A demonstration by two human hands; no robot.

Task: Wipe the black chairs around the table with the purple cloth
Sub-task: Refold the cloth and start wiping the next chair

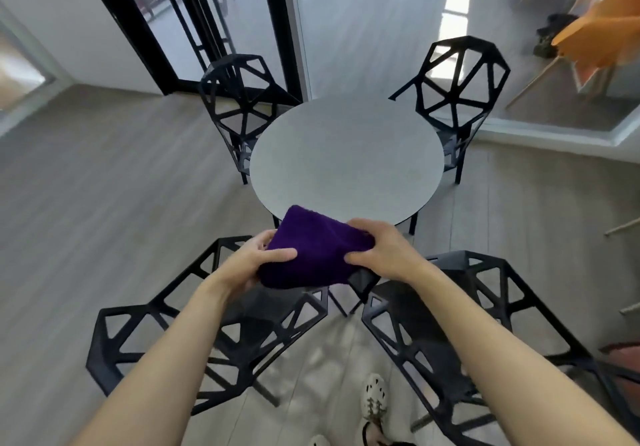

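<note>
Head view: purple cloth, bunched, pinched by left hand and right hand. Advice: fold flat pad before wiping nearest black chair.

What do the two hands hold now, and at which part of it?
Both hold the purple cloth: the left hand has its grip on the left edge, the right hand on the right edge. It hangs above the chairs, touching none.
</note>
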